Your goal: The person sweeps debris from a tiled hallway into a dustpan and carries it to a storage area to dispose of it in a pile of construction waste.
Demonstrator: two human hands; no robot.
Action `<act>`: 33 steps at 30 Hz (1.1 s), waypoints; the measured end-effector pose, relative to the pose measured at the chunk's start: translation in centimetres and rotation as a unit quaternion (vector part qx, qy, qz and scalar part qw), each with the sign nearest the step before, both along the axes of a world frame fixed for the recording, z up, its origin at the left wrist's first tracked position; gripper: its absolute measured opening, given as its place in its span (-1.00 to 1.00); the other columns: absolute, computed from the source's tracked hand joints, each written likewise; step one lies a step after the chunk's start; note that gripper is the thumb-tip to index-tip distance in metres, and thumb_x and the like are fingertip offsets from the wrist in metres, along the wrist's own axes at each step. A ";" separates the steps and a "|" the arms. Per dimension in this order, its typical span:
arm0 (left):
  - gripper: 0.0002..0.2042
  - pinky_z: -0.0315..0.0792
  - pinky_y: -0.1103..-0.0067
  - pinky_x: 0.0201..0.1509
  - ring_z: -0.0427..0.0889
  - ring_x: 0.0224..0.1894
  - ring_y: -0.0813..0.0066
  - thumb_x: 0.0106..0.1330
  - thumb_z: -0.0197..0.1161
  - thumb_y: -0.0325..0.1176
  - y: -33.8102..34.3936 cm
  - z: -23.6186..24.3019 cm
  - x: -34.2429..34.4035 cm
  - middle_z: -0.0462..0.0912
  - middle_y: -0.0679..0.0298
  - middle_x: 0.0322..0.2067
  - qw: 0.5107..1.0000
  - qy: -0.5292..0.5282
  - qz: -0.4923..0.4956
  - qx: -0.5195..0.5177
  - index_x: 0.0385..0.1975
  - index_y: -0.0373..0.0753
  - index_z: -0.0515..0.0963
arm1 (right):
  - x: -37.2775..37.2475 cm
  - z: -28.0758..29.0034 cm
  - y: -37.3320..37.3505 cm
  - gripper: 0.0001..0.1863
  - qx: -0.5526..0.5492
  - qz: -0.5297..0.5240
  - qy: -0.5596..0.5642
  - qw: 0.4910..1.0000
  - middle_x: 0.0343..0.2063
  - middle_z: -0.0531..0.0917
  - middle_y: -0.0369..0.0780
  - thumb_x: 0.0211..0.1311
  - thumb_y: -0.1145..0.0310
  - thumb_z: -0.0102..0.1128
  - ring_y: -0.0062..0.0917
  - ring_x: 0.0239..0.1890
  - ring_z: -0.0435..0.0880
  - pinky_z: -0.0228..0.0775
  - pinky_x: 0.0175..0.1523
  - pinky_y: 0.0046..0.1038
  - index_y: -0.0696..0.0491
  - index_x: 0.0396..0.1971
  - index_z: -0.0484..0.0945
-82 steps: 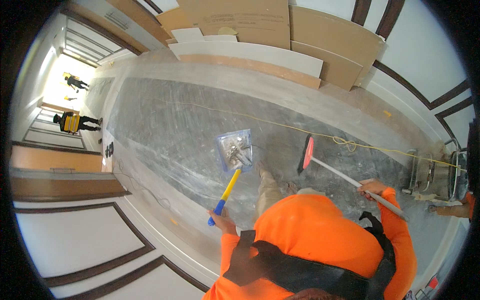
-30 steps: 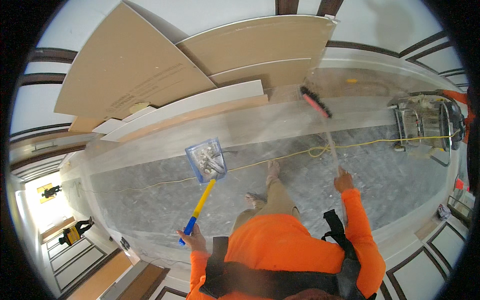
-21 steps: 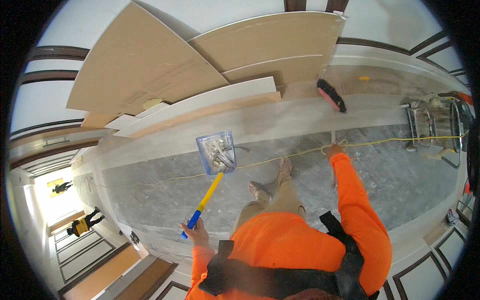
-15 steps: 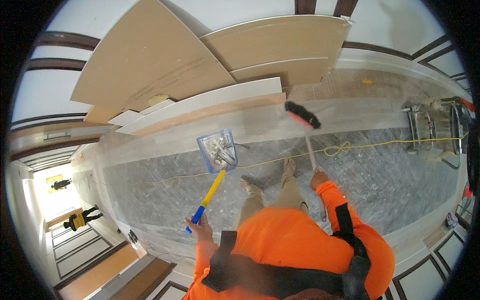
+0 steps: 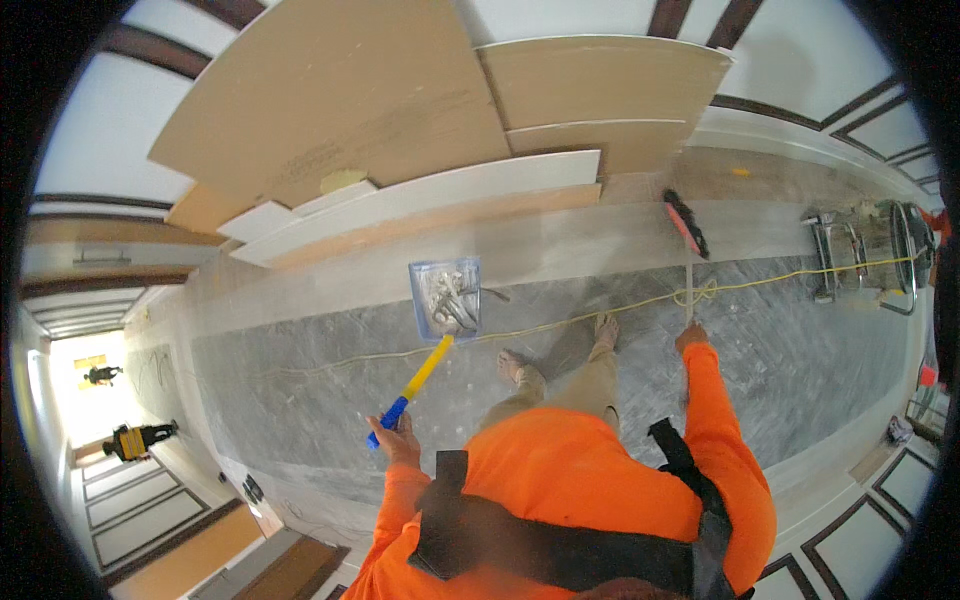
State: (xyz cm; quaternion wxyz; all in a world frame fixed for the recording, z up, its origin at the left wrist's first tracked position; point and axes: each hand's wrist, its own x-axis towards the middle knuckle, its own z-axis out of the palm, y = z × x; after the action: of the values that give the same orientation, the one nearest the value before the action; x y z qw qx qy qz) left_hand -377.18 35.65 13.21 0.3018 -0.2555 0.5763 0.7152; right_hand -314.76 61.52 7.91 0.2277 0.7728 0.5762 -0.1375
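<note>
My left hand is closed on the blue grip of a long-handled dustpan. Its handle is yellow and blue, and the bluish pan, filled with pale debris and scraps, is to the left of my feet. A broom with a black and pink head is held out to the right by my right hand, whose fingers wrap its pale stick. The broom head is over the pale strip of floor beyond the grey part, well apart from the dustpan. Whether its bristles touch the floor, I cannot tell.
Large brown boards lean against the far wall, with white strips at their foot. A yellow cord runs across the grey floor. A metal-framed item stands at the right. Two people are far off at the left.
The broom and my right hand have swung to the right, away from the dustpan, and the right arm is straighter. The dustpan stays in my left hand, slightly turned. My view has shifted a little.
</note>
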 end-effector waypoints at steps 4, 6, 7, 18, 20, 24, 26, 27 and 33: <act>-0.30 0.34 0.33 0.18 0.40 0.01 0.20 0.16 0.16 0.18 -1.9 -0.7 -4.3 0.33 0.15 -0.06 0.998 0.023 -0.049 0.009 0.07 -0.32 0.23 | -4.1 -5.3 1.9 -0.54 -0.100 -0.185 0.133 0.968 -0.18 0.60 0.02 0.00 0.34 0.05 -0.17 -0.16 0.63 0.51 -0.10 -0.28 0.26 -0.07 0.47; -0.32 0.36 0.34 0.16 0.42 -0.01 0.21 0.16 0.18 0.17 -2.4 -1.2 -5.8 0.34 0.17 -0.07 0.998 0.033 -0.052 -0.006 0.04 -0.31 0.26 | -8.0 -6.2 -0.3 -0.54 -0.105 -0.146 0.105 0.978 -0.18 0.60 0.05 -0.03 0.34 0.08 -0.17 -0.17 0.63 0.51 -0.11 -0.27 0.25 -0.10 0.48; -0.34 0.38 0.34 0.14 0.44 -0.05 0.21 0.15 0.19 0.16 -2.5 -1.7 -6.2 0.34 0.19 -0.08 0.998 0.036 -0.048 -0.013 0.01 -0.30 0.27 | -10.1 -6.2 -1.7 -0.55 -0.104 -0.125 0.090 0.983 -0.18 0.59 0.07 -0.05 0.34 0.10 -0.17 -0.18 0.63 0.51 -0.11 -0.26 0.25 -0.11 0.49; -0.35 0.32 0.28 0.17 0.33 0.08 0.18 0.12 0.25 0.14 -2.8 -5.1 -7.1 0.30 0.20 -0.01 1.000 0.023 -0.011 -0.002 -0.01 -0.30 0.30 | -16.4 5.8 -8.8 -0.37 -0.062 0.140 0.137 0.979 -0.23 0.59 0.08 -0.04 0.36 0.06 -0.07 -0.19 0.59 0.47 -0.12 -0.21 0.13 0.15 0.31; -0.33 0.30 0.28 0.18 0.31 0.10 0.18 0.11 0.25 0.15 -3.2 -4.5 -7.1 0.28 0.20 -0.01 1.000 0.021 -0.008 -0.020 0.01 -0.29 0.28 | -16.3 4.8 -6.5 -0.42 -0.058 0.133 0.116 0.983 -0.23 0.59 0.07 0.03 0.31 0.03 -0.08 -0.19 0.59 0.46 -0.12 -0.19 0.12 0.14 0.32; -0.29 0.28 0.27 0.20 0.30 0.09 0.18 0.10 0.24 0.17 -3.6 -3.3 -7.5 0.27 0.20 -0.03 1.000 -0.010 -0.021 -0.014 0.05 -0.28 0.24 | -16.6 0.9 -0.3 -0.45 -0.065 0.049 0.131 0.988 -0.16 0.56 0.05 0.16 0.25 -0.04 -0.07 -0.16 0.58 0.46 -0.11 -0.18 0.12 0.17 0.27; -0.30 0.28 0.26 0.20 0.30 0.08 0.18 0.10 0.24 0.17 -3.4 -2.9 -7.7 0.26 0.20 -0.02 0.999 0.026 -0.031 -0.009 0.04 -0.28 0.24 | -16.8 0.3 0.9 -0.44 -0.081 0.062 0.118 0.988 -0.12 0.54 0.05 0.18 0.26 -0.06 -0.07 -0.13 0.56 0.46 -0.10 -0.19 0.10 0.20 0.22; -0.30 0.27 0.26 0.20 0.30 0.08 0.18 0.10 0.24 0.17 -3.3 -2.8 -7.7 0.26 0.20 -0.02 0.999 0.029 -0.033 -0.003 0.04 -0.27 0.24 | -16.9 0.6 0.8 -0.43 -0.093 0.072 0.108 0.987 -0.10 0.53 0.05 0.18 0.27 -0.06 -0.08 -0.10 0.55 0.45 -0.09 -0.20 0.09 0.22 0.20; -0.41 0.32 0.27 0.15 0.38 -0.01 0.20 0.13 0.22 0.16 -4.1 -2.7 -6.2 0.35 0.22 -0.11 0.998 0.044 0.037 -0.018 -0.08 -0.20 0.30 | -14.0 8.5 -6.1 -0.35 -0.206 0.187 0.102 0.955 -0.04 0.50 0.05 0.05 0.45 -0.01 -0.13 0.00 0.50 0.39 0.04 -0.24 0.02 0.24 0.18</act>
State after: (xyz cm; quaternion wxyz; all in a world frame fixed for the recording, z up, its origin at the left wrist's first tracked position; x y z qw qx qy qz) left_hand -383.43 31.52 10.48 0.2446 -0.2506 0.5917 0.7261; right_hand -328.77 55.46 16.38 0.3431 0.5694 0.6900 -0.2863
